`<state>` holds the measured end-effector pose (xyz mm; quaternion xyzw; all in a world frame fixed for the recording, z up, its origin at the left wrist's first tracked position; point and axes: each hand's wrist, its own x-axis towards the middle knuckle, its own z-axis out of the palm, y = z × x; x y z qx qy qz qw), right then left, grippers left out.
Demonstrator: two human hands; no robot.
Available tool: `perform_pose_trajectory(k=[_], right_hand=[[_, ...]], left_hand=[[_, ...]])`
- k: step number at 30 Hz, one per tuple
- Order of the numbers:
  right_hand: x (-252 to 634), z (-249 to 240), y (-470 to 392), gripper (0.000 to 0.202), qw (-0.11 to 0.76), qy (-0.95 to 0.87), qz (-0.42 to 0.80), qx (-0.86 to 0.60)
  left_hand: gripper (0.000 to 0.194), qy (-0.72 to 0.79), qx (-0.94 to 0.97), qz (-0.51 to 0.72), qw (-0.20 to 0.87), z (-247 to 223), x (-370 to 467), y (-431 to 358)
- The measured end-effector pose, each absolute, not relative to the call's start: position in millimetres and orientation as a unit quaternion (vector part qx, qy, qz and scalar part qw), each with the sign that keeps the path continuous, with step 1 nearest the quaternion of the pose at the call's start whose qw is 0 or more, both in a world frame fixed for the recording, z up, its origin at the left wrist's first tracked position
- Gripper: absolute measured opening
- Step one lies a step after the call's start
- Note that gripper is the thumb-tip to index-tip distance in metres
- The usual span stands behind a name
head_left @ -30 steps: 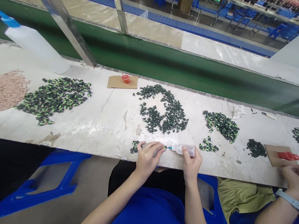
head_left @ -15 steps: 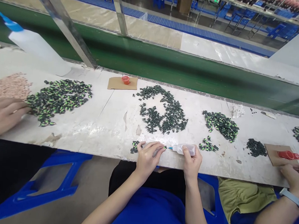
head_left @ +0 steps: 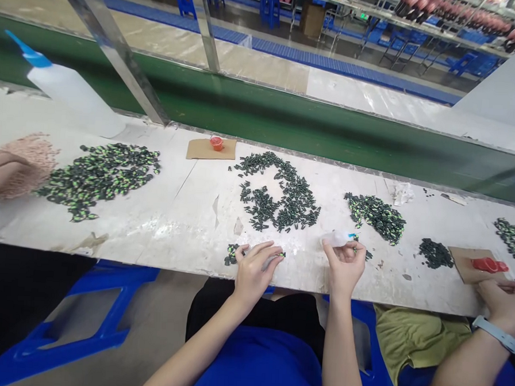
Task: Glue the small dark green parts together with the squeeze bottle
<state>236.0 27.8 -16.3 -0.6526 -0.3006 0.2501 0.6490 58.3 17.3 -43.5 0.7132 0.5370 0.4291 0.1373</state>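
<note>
My left hand (head_left: pixel 256 269) rests at the table's front edge, its fingers pinching a small black-and-green piece (head_left: pixel 283 254). A few like pieces (head_left: pixel 230 256) lie just left of its fingertips. In my right hand (head_left: pixel 345 267) is a small translucent squeeze bottle (head_left: pixel 335 238) with a blue nozzle, held above the table and turned so that the nozzle points right. Behind that hand are some black-and-green pieces (head_left: pixel 369 256), partly covered by it. Beyond both hands spreads a loose pile of small dark green pieces (head_left: pixel 298 204).
Piles of black-and-green pieces (head_left: pixel 103 176) (head_left: pixel 379 218) lie left and right. A red cup (head_left: pixel 216 143) stands on cardboard (head_left: pixel 199 149). A large white bottle (head_left: pixel 75 100) leans at back left. Co-workers' hands (head_left: pixel 2 171) (head_left: pixel 500 298) are at both sides. A metal post (head_left: pixel 118 53) rises behind.
My right hand has moved right, away from the pinched piece, and the bottle has swung so its nozzle points right instead of left. My left hand has stayed nearly still.
</note>
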Motion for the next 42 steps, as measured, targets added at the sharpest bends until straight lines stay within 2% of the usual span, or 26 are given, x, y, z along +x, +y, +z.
perform_pose_trajectory(k=[6,9,11,12,14,15,17,21,25,28,34,42], right_hand=[[240.0,-21.3,32.9,0.056,0.572,-0.352,0.193,-0.716],[231.1,-18.9,20.5,0.063,0.572,-0.401,0.029,-0.715],[221.2,-18.3,12.8,0.051,0.561,-0.453,-0.085,-0.688],[215.9,-19.0,11.1,0.038,0.543,-0.504,-0.088,-0.666],[205.9,-22.7,13.9,0.018,0.49,-0.61,-0.015,-0.623],[201.7,-25.3,18.3,0.015,0.458,-0.647,0.035,-0.608],[195.4,-30.7,31.2,0.018,0.414,-0.671,0.096,-0.607],[189.9,-35.6,57.3,0.017,0.369,-0.66,0.127,-0.641],[189.7,-30.0,66.9,0.02,0.338,-0.65,0.134,-0.667],[189.5,-22.6,61.3,0.022,0.367,-0.634,0.164,-0.661],[177.3,-7.0,28.9,0.024,0.493,-0.48,0.379,-0.619],[167.2,-0.5,15.2,0.021,0.517,-0.421,0.474,-0.575]], left_hand=[[0.009,0.534,0.719,0.427,0.125,-43.8,59.6,16.9],[0.01,0.536,0.717,0.426,0.133,-44.0,61.1,17.1],[0.011,0.536,0.711,0.431,0.147,-44.6,61.4,17.7],[0.011,0.535,0.706,0.436,0.157,-45.0,61.2,18.0],[0.011,0.53,0.694,0.452,0.181,-45.8,59.7,18.1],[0.011,0.526,0.685,0.464,0.198,-46.1,58.5,17.7],[0.01,0.513,0.656,0.495,0.248,-45.7,55.6,15.8],[0.011,0.5,0.563,0.548,0.363,-39.9,50.9,9.0],[0.011,0.514,0.509,0.567,0.395,-31.1,48.6,7.0],[0.013,0.521,0.495,0.578,0.385,-26.6,47.2,10.2],[0.017,0.527,0.499,0.586,0.36,-21.0,46.8,15.7],[0.017,0.509,0.547,0.584,0.319,-17.4,47.1,14.5]])
